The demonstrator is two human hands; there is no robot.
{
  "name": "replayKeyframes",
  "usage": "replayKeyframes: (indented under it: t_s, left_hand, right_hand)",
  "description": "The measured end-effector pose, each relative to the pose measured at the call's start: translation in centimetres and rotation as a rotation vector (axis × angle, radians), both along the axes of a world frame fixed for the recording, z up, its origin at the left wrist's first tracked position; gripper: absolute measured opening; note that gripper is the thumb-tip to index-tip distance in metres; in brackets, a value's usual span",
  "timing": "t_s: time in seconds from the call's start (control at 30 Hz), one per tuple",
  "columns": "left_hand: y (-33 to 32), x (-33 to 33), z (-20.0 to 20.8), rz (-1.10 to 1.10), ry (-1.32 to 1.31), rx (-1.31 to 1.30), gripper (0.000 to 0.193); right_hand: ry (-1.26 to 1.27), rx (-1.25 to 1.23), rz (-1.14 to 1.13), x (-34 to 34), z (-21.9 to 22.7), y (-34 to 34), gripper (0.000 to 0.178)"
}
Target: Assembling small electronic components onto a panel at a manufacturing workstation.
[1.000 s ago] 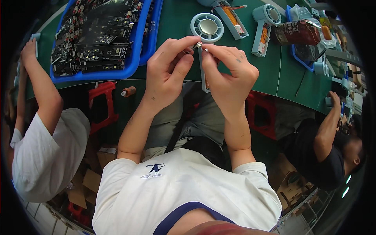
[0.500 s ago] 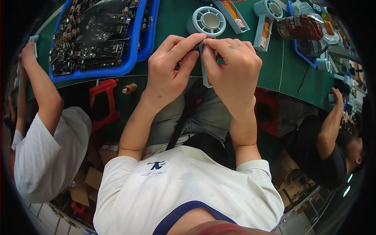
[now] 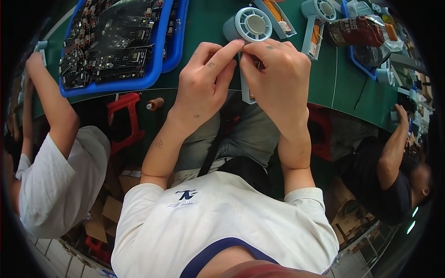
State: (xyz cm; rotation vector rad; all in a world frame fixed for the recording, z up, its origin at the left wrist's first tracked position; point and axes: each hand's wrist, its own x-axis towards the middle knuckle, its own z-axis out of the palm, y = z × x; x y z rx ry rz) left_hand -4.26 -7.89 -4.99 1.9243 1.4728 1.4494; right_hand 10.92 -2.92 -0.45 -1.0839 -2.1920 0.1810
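My left hand (image 3: 203, 76) and my right hand (image 3: 280, 76) meet just below the round head of a light blue handheld fan (image 3: 254, 27). The fingertips of both are pinched together, almost touching. Whatever they hold is small and covered by the fingers. Between my hands the fan's narrow handle (image 3: 246, 83) runs toward me, partly hidden, with a bit of orange and white at its lower end. The fan lies on the green table (image 3: 204, 28) with its grille facing up.
At left, a blue tray (image 3: 134, 84) holds many black circuit boards (image 3: 118, 58). More fans lie farther off, one with an orange battery (image 3: 277, 17), another (image 3: 319, 10) to the right. A dark red bag (image 3: 354, 31) sits beyond. Co-workers' arms (image 3: 53, 97) (image 3: 394, 141) reach in at both sides.
The fan head has shifted slightly right and tilted. My left hand has turned a little, and the small pale piece that showed between my fingertips is now hidden.
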Motion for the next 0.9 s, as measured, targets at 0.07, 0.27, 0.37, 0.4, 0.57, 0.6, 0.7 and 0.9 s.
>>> replayKeyframes:
  t_s: [0.07,0.27,0.37,0.4,0.57,0.6,0.7,0.9]
  left_hand:
    - [0.2,-0.3,0.0,-0.007,-0.027,-0.008,0.033]
    - [0.0,-0.2,-0.2,0.022,-0.114,-0.035,0.031]
    - [-0.2,-0.1,0.0,0.017,-0.115,-0.052,0.029]
    - [-0.2,-0.1,0.0,0.014,-0.116,-0.060,0.028]
    - [0.3,-0.1,-0.4,0.018,-0.045,0.003,0.032]
    - [0.1,-0.1,-0.5,0.021,-0.037,0.011,0.032]
    - [-0.1,0.0,-0.7,0.029,-0.020,0.036,0.032]
    - [-0.1,0.1,-0.7,0.033,0.050,0.074,0.035]
  right_hand:
    - [-0.007,-0.027,0.015,0.0,0.0,0.0,0.008]
    - [0.159,-0.089,-0.039,-0.7,-0.8,-0.6,0.005]
    - [0.261,-0.025,-0.021,-1.0,-1.4,-0.6,0.007]
    - [0.264,0.008,-0.040,-1.0,-1.5,-0.5,0.007]
    - [0.228,0.100,-0.062,-0.6,-2.1,-0.2,0.005]
    - [0.203,0.121,-0.046,-0.5,-2.2,-0.3,0.007]
    - [0.218,0.121,-0.031,-0.4,-2.5,-0.3,0.007]
    - [0.227,0.084,0.009,0.0,-2.6,-0.1,0.006]
